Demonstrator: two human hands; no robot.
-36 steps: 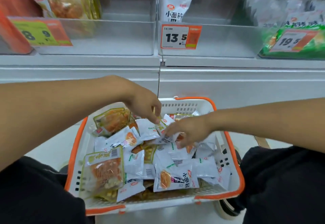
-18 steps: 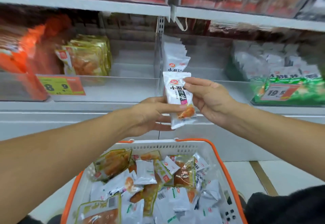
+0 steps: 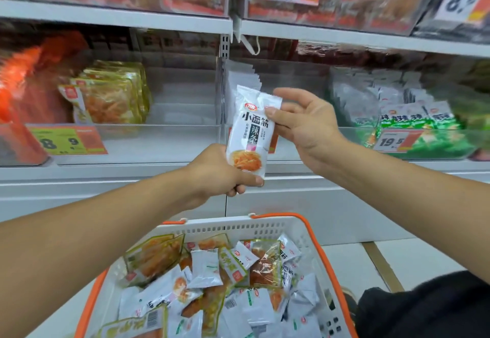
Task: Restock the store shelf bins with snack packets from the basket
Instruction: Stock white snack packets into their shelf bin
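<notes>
Nearest the camera, a white basket [image 3: 299, 234] with orange trim sits low in the frame, heaped with snack packets [image 3: 212, 279] — small white ones mixed with larger yellow-green ones. Above its far rim, the left hand [image 3: 220, 173] has its fingers curled round the bottom end of a white packet [image 3: 250, 131], which stands nearly upright and shows black characters and a picture of orange strips. The right hand [image 3: 305, 123] meets the same packet at its upper right edge: the thumb presses on the front while the other fingers are loosely spread behind and beside it, so the packet is pinched between thumb and fingers. The packet is held in front of the clear middle bin [image 3: 159, 141] of the shelf, where a row of matching white packets [image 3: 244, 75] stands behind it. To the left are yellow packs [image 3: 114, 96] above an 8.9 price tag [image 3: 66, 140]; to the right, green packs [image 3: 413, 123] and a 19.5 tag [image 3: 395, 141] — with blurred reddish goods on the shelf above.
</notes>
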